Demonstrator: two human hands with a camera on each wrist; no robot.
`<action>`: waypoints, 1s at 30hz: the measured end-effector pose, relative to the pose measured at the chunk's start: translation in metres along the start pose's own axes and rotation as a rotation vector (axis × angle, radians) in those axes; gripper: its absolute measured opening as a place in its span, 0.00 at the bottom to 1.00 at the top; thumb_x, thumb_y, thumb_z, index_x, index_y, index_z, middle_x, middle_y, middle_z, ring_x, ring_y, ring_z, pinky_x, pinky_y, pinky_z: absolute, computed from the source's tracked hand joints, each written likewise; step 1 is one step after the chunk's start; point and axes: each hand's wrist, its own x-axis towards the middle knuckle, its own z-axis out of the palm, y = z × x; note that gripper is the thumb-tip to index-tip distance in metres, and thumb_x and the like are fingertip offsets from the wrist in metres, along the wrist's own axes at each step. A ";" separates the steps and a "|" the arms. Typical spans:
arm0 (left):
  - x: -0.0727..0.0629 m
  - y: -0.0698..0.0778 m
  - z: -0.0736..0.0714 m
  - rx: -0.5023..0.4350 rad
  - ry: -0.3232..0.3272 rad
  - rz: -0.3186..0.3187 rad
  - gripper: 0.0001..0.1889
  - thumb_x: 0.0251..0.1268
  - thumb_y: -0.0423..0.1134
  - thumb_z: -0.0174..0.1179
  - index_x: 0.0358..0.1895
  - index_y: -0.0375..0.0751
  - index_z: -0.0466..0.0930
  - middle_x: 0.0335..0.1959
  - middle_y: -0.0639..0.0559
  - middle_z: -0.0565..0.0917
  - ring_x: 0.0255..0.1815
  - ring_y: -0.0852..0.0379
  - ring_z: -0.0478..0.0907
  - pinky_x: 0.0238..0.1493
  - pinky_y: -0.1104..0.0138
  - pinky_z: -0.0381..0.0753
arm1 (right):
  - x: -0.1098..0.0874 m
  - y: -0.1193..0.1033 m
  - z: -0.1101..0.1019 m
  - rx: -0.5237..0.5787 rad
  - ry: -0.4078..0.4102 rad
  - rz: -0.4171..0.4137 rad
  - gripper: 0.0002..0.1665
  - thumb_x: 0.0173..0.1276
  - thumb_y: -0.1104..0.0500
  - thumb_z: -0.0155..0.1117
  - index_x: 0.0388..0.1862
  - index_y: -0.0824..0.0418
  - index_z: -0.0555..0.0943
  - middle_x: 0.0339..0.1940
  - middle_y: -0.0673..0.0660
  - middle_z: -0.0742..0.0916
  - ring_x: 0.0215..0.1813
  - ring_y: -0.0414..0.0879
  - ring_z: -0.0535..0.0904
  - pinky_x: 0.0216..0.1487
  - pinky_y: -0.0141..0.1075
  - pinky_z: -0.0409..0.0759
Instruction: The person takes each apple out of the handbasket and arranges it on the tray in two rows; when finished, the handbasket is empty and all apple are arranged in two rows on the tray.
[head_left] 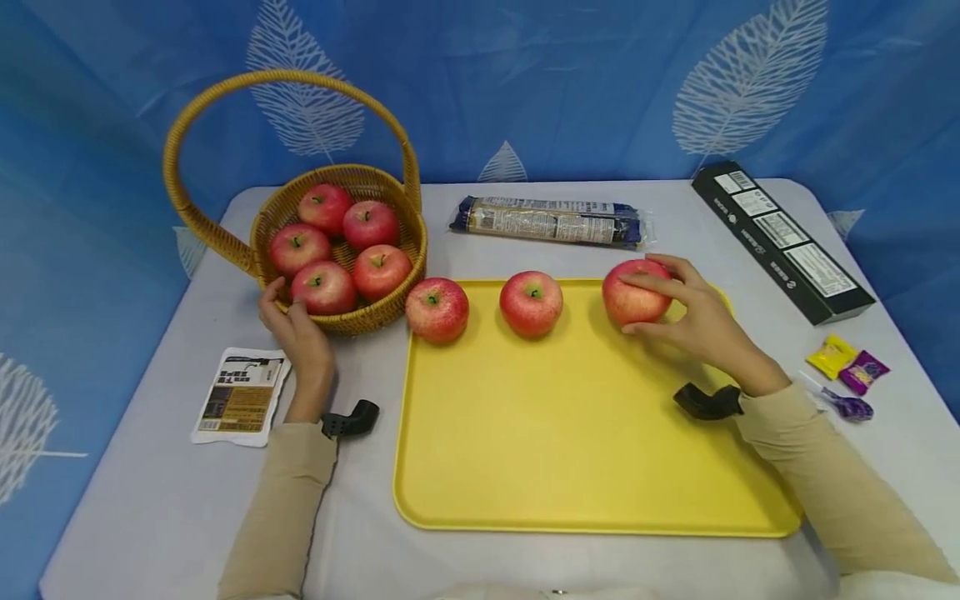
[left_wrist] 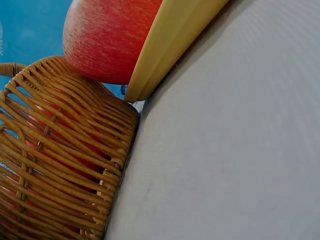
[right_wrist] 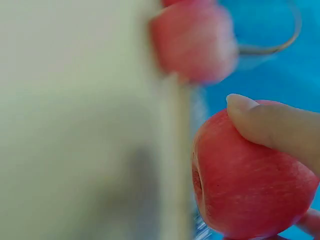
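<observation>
My right hand (head_left: 697,321) grips a red apple (head_left: 633,296) at the far right part of the yellow tray (head_left: 570,433), thumb on one side and fingers on the other. In the right wrist view the thumb (right_wrist: 280,125) lies across this apple. My left hand (head_left: 300,342) touches the front left rim of the wicker basket (head_left: 367,312), fingers loosely bent; the left wrist view does not show it. Several apples (head_left: 324,287) fill the basket. Along the tray's far edge sit another apple (head_left: 531,304), near its middle, and one (head_left: 437,310) at the left corner, close beside the basket.
Behind the tray lies a long clear packet (head_left: 555,221). A long black box (head_left: 780,242) stands at the back right, with small wrapped sweets (head_left: 832,357) and a lollipop (head_left: 847,406) before it. A white pouch (head_left: 242,396) lies left of my left wrist. The basket's tall handle (head_left: 285,77) arches up.
</observation>
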 end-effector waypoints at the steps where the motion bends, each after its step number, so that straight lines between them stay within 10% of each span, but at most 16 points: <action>1: 0.002 -0.005 -0.001 0.001 0.003 0.002 0.22 0.59 0.30 0.37 0.58 0.36 0.62 0.57 0.49 0.61 0.62 0.61 0.57 0.63 0.73 0.52 | -0.007 0.006 0.002 -0.015 0.002 0.010 0.37 0.38 0.58 0.78 0.53 0.46 0.78 0.63 0.59 0.68 0.62 0.57 0.63 0.54 0.59 0.66; 18: 0.003 -0.014 0.002 0.002 -0.006 0.031 0.21 0.59 0.30 0.38 0.58 0.37 0.63 0.57 0.50 0.62 0.62 0.64 0.58 0.64 0.73 0.52 | -0.010 0.000 0.000 -0.153 -0.082 -0.048 0.60 0.37 0.55 0.79 0.69 0.47 0.56 0.69 0.69 0.51 0.66 0.66 0.54 0.52 0.65 0.64; 24: 0.005 -0.014 0.001 0.000 0.005 0.026 0.22 0.59 0.31 0.38 0.58 0.38 0.63 0.59 0.49 0.61 0.63 0.63 0.57 0.64 0.74 0.51 | 0.039 -0.048 0.005 -0.063 0.020 -0.178 0.47 0.51 0.56 0.70 0.69 0.51 0.58 0.68 0.63 0.56 0.70 0.56 0.52 0.61 0.59 0.60; 30: 0.006 -0.015 0.000 -0.001 0.008 0.051 0.21 0.58 0.30 0.38 0.57 0.36 0.63 0.57 0.50 0.62 0.61 0.65 0.57 0.64 0.74 0.51 | 0.107 -0.110 0.068 -0.118 -0.034 -0.318 0.38 0.58 0.43 0.61 0.65 0.54 0.64 0.61 0.60 0.69 0.61 0.53 0.65 0.60 0.47 0.66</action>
